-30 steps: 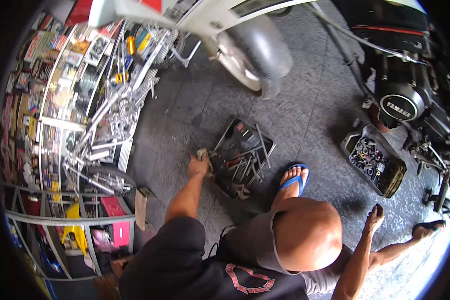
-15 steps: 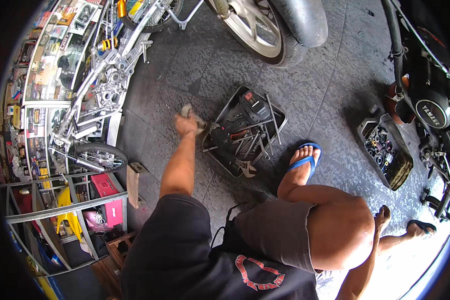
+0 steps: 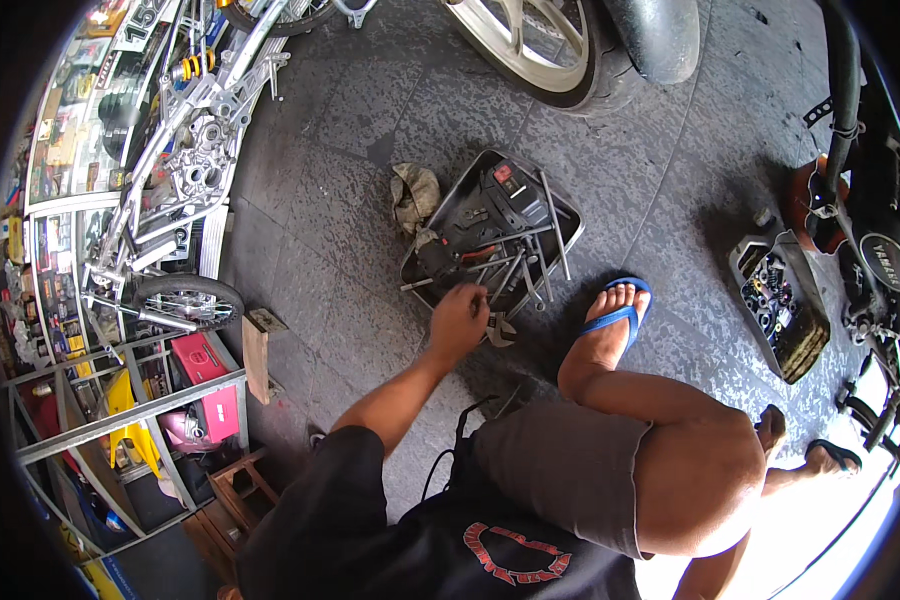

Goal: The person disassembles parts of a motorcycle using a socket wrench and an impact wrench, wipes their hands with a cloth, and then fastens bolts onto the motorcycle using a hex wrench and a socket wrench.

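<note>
My left hand (image 3: pixel 460 322) hangs over the near-left edge of a dark metal tray (image 3: pixel 576 232), its fingers loosely bent and apart, with nothing visible in them. Right beside it lies an adjustable wrench (image 3: pixel 500 331) at the tray's near corner. The tray holds a cordless power tool (image 3: pixel 436 256), a battery pack (image 3: pixel 516 196) and several wrenches and rods (image 3: pixel 532 270). A crumpled beige rag (image 3: pixel 414 198) lies on the floor against the tray's left side. My right hand (image 3: pixel 773 428) is beyond my bent knee, mostly hidden, its fingers unclear.
A motorcycle wheel (image 3: pixel 580 75) stands at the far side. On the right, a second tray (image 3: pixel 785 335) of small parts sits by a motorcycle (image 3: pixel 875 215). A bare motorcycle frame (image 3: pixel 195 150) and a metal rack (image 3: pixel 130 405) line the left. My sandalled foot (image 3: pixel 600 335) is beside the tools.
My left hand has let go of the rag, which now rests by the tray, and has moved nearer and to the right, over the tray's edge. The view has shifted slightly.
</note>
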A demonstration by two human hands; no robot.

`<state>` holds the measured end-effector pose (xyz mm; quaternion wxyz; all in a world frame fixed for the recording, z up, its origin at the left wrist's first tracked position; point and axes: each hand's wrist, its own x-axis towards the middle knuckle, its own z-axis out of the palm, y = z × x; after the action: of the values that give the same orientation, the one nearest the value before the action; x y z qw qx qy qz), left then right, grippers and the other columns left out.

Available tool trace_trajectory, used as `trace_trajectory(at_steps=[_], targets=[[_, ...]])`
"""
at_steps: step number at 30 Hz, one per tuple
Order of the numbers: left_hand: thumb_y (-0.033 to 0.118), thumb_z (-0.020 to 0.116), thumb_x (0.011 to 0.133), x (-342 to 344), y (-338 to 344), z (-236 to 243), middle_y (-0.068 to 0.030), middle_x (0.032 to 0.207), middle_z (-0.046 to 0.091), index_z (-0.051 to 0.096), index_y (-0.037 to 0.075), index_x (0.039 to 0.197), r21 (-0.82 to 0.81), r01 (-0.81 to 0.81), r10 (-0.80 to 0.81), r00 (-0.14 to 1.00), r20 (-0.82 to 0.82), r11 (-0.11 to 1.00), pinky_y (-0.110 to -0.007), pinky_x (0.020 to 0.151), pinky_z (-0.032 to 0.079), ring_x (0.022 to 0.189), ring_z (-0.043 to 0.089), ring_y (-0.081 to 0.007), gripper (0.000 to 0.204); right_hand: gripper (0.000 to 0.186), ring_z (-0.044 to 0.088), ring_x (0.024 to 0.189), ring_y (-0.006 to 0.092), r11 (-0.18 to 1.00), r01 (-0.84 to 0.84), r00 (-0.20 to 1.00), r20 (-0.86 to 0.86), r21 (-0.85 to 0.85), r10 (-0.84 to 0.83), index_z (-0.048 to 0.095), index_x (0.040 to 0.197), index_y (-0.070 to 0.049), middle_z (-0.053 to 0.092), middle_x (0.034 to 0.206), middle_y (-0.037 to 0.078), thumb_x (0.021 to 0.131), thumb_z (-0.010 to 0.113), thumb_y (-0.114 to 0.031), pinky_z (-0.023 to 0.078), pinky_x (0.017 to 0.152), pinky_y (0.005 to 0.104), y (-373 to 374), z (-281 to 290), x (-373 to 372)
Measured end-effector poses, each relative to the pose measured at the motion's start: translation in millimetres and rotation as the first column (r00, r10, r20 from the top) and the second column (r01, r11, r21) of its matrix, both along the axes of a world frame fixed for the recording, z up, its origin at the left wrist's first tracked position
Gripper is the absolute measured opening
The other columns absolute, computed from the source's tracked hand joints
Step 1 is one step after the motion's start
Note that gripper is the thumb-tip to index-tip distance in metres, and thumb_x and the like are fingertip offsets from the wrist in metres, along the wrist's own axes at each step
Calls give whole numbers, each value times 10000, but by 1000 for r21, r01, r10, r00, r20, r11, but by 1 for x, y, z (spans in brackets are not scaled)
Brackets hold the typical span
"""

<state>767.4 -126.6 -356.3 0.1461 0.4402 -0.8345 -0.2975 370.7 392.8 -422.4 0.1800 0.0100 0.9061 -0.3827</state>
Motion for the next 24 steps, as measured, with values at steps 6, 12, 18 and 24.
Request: trace_trajectory(at_steps=[6, 12, 18, 24], targets=[[115, 599, 853, 18, 14, -55, -158, 918, 666, 661, 58, 989, -82, -88, 99, 984, 150, 993, -460, 727, 517, 851, 646, -366, 159, 249, 527, 546, 99, 999, -42, 999, -7, 23, 42, 656, 1032, -16, 619, 753, 44, 874, 547, -175, 429, 464, 256, -17, 3, -1], [192, 543, 875, -28, -11, -69, -190, 843, 676, 686, 73, 926, -6, -55, 49, 826, 562, 998, -489, 705, 534, 789, 662, -377, 193, 207, 534, 580, 105, 999, -32, 999, -18, 19, 32, 641, 1029, 10, 607, 742, 41, 893, 547, -115, 447, 516, 265, -23, 18, 11], [199, 581, 856, -11, -33, -83, -194, 803, 679, 696, 53, 794, -91, 191, -89, 762, 641, 977, -483, 695, 544, 774, 679, -368, 196, 278, 656, 815, 382, 922, -211, 968, -59, 325, 242, 657, 912, 2, 661, 869, 236, 890, 552, -255, 491, 730, 440, -49, 22, 42], [250, 636, 763, 0, -44, -74, -223, 833, 672, 697, 19, 816, 63, 346, -273, 602, 751, 936, -490, 734, 528, 823, 674, -376, 244, 229, 681, 864, 327, 990, -143, 990, -17, -3, 143, 659, 957, -3, 690, 882, 192, 873, 612, -211, 518, 758, 389, -86, 26, 72]])
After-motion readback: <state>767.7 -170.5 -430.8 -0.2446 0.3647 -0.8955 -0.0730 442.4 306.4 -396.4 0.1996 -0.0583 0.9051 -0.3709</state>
